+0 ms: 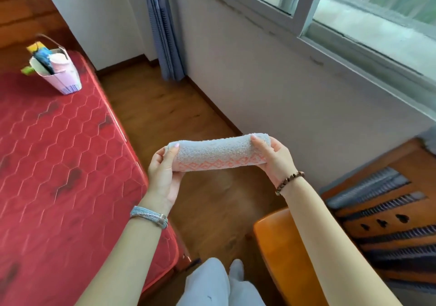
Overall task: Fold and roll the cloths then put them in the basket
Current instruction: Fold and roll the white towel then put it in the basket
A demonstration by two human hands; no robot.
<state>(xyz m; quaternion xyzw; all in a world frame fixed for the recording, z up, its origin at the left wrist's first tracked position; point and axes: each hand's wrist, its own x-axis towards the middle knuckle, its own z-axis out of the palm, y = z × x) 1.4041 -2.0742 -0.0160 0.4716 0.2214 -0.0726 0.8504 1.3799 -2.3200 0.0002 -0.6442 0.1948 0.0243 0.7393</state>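
A grey cloth (217, 151) with an orange diamond border is rolled into a tight cylinder and held level in the air over the wooden floor. My left hand (164, 171) grips its left end, thumb on top. My right hand (273, 157) grips the right end. Far off at the upper left, a small pink basket (64, 79) with a wire handle stands on the red mattress (54, 150). Several rolled cloths, blue, pink and yellow-green, stick out of it.
The red quilted mattress fills the left side. An orange wooden chair (283, 253) stands at the lower right, with a slatted wooden bench (387, 216) behind it. A white wall with a window runs along the right. A blue curtain (162, 34) hangs in the corner.
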